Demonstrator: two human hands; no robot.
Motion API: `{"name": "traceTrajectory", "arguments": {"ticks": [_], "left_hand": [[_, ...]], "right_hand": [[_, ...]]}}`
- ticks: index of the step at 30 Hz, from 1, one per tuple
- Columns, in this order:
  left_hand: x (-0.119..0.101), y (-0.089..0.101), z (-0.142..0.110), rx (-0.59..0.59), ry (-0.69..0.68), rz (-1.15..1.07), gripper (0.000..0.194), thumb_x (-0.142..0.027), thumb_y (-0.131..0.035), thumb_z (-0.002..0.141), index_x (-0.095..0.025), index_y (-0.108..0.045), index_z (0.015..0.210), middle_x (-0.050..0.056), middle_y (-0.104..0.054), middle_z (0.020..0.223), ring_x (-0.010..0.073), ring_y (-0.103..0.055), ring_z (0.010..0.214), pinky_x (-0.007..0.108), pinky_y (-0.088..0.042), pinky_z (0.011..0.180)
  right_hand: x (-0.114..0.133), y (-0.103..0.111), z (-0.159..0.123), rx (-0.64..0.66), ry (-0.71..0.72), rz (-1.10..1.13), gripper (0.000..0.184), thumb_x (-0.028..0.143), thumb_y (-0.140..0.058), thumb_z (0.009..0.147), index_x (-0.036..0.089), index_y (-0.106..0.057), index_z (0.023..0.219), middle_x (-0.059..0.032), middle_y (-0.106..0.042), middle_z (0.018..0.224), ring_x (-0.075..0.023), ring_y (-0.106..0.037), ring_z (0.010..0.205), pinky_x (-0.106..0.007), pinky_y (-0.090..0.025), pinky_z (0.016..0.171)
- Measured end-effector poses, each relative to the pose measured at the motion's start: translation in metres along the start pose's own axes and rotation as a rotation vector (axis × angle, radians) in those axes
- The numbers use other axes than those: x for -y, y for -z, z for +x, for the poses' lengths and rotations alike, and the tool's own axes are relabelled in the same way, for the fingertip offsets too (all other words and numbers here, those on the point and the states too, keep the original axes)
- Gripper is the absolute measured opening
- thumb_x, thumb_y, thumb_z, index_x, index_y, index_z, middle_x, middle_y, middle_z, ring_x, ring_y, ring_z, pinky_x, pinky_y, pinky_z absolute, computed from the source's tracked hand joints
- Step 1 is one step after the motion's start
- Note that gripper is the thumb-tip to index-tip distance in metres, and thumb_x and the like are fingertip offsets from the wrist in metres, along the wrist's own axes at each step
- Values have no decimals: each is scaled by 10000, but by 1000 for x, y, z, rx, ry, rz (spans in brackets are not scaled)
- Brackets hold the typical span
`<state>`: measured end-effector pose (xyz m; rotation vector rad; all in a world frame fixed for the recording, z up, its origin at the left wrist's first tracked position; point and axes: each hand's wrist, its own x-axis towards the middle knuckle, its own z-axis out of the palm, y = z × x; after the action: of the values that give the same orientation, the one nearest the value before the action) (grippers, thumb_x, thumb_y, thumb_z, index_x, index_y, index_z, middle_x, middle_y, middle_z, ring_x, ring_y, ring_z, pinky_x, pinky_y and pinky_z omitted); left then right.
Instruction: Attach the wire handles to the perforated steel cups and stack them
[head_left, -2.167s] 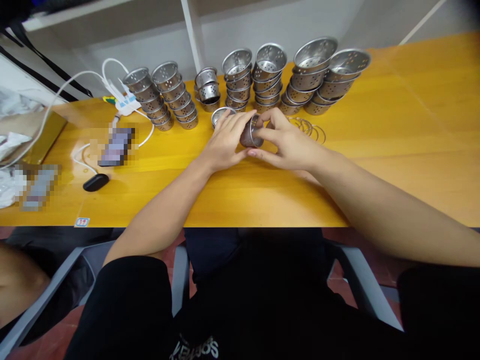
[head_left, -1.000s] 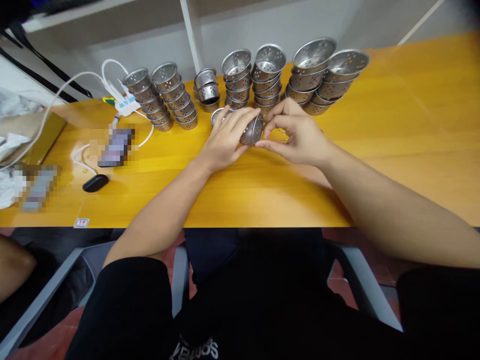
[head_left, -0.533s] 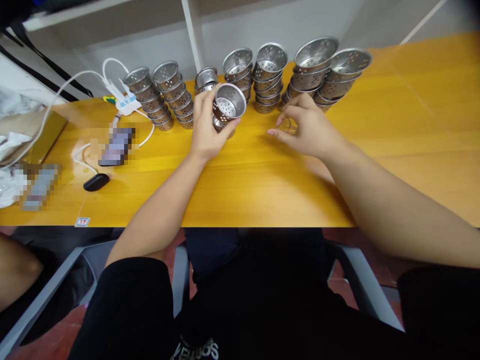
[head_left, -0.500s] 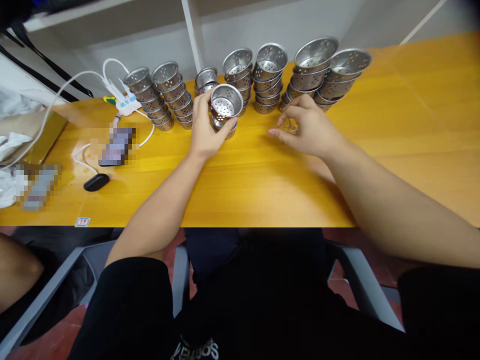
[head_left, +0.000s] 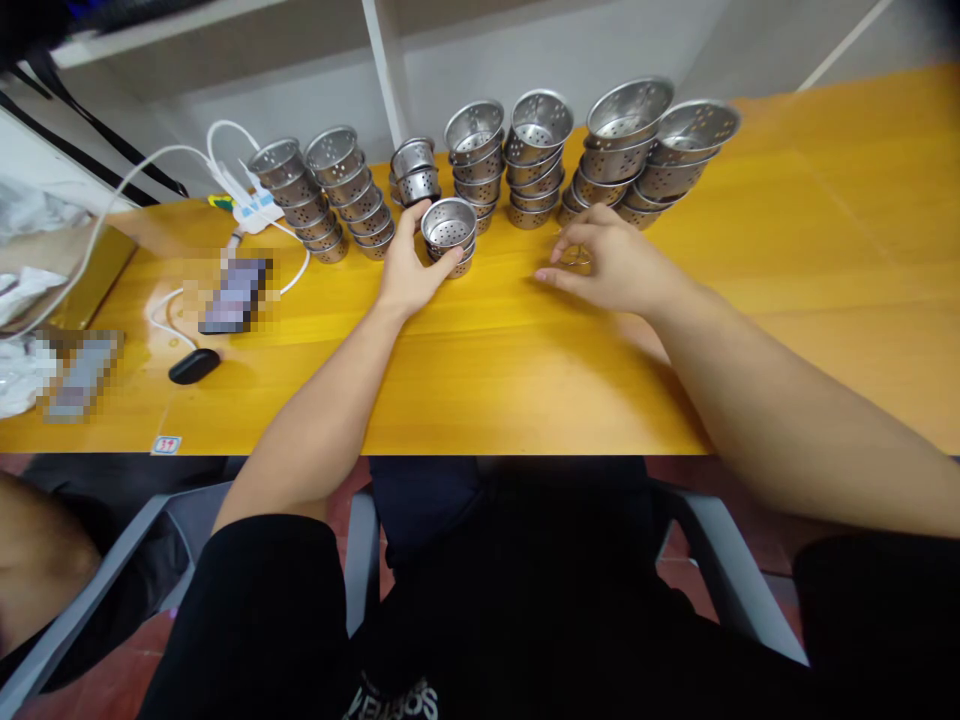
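Perforated steel cup [head_left: 448,222] is sitting nested on top of another one, a short stack of two out in front of the long row of stacks [head_left: 536,150] along the far edge of the yellow tabletop [head_left: 525,360]. Your left hand [head_left: 409,270] is wrapped loosely around it, thumb on the near side of the rim and fingers curled behind, so you're touching it, not lifting it. Your right hand [head_left: 611,262] is off to the right, resting on the tabletop with thumb and forefinger pinched at some thin wire rings [head_left: 576,256]; looks like you've got hold of one, but it's too small to be sure. Over toward the left edge you've got a white power strip [head_left: 251,208] with its cables, a blurred-out phone [head_left: 234,294] and a small black case [head_left: 193,366] near the front edge.
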<state>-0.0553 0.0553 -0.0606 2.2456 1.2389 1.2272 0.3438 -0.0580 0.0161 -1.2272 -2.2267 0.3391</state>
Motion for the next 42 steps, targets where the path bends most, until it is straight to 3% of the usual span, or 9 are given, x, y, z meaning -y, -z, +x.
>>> {"name": "traceTrajectory", "arguments": {"ticks": [6, 10, 13, 17, 22, 26, 35, 37, 42], "left_hand": [[-15, 2, -3, 31, -50, -32, 1062, -991, -704, 1104, -338, -445, 1900, 236, -661, 1925, 445, -681, 1819, 750, -533, 1563], [-35, 4, -7, 114, -61, -74, 1199, -1132, -639, 1044, -368, -410, 1939, 235, -634, 1958, 463, -685, 1821, 748, -581, 1524], [-47, 2, -10, 190, -68, -101, 1319, -1204, -600, 994, -373, -338, 1984, 246, -571, 2014, 472, -663, 1848, 725, -595, 1516], [-51, 1, -11, 203, -69, -122, 1470, -1247, -672, 903, -342, -300, 2000, 276, -501, 2055, 492, -605, 1895, 692, -591, 1526], [-42, 1, -14, 228, -67, -124, 1452, -1206, -763, 898, -355, -305, 1982, 274, -513, 2043, 491, -659, 1843, 691, -634, 1480], [-42, -1, -16, 238, -68, -160, 1281, -1108, -794, 988, -332, -386, 1923, 261, -594, 1979, 458, -718, 1776, 675, -669, 1443], [-61, 11, -19, 195, 34, -257, 1207, -1069, -910, 931, -318, -548, 1802, 224, -658, 1890, 465, -709, 1747, 670, -645, 1451], [-61, 14, -16, 147, 44, -260, 1156, -1098, -859, 948, -327, -602, 1770, 206, -675, 1881, 455, -699, 1757, 664, -631, 1459], [-58, 19, -9, 64, 139, -300, 1055, -1188, -515, 1058, -280, -813, 1508, 192, -825, 1671, 403, -747, 1694, 648, -535, 1550]], "right_hand": [[-15, -7, 1, 6, 0, -25, 375, 562, -1012, 1073, 250, -805, 1083, -236, -773, 1298, -517, -751, 1368, -750, -679, 1287], [-20, -8, 1, 40, -39, -105, 320, 475, -1006, 1031, 253, -776, 1021, -240, -759, 1212, -550, -746, 1362, -787, -693, 1221], [-27, -10, 0, 10, -63, -118, 417, 603, -1006, 1030, 305, -722, 958, -194, -752, 1115, -531, -742, 1317, -806, -702, 1182], [-29, -11, -1, -26, -67, -95, 525, 770, -963, 1032, 315, -711, 966, -192, -768, 1079, -540, -743, 1310, -828, -697, 1177], [-23, -5, 0, 5, -45, -72, 480, 745, -912, 1087, 284, -780, 1072, -227, -792, 1159, -541, -735, 1355, -828, -684, 1238], [-19, -4, 0, 16, -44, -77, 378, 629, -938, 1099, 269, -825, 1116, -236, -795, 1211, -527, -739, 1356, -823, -683, 1246], [-4, -2, 1, 81, -90, -105, 313, 493, -913, 1082, 199, -870, 1180, -226, -790, 1227, -523, -745, 1404, -708, -665, 1275], [-4, -2, 2, 80, -101, -90, 311, 479, -937, 1070, 196, -882, 1185, -219, -788, 1231, -515, -748, 1398, -700, -666, 1281], [-4, -2, 1, 77, -95, -50, 300, 455, -952, 1077, 187, -891, 1198, -222, -795, 1238, -508, -746, 1402, -693, -662, 1295]]}}
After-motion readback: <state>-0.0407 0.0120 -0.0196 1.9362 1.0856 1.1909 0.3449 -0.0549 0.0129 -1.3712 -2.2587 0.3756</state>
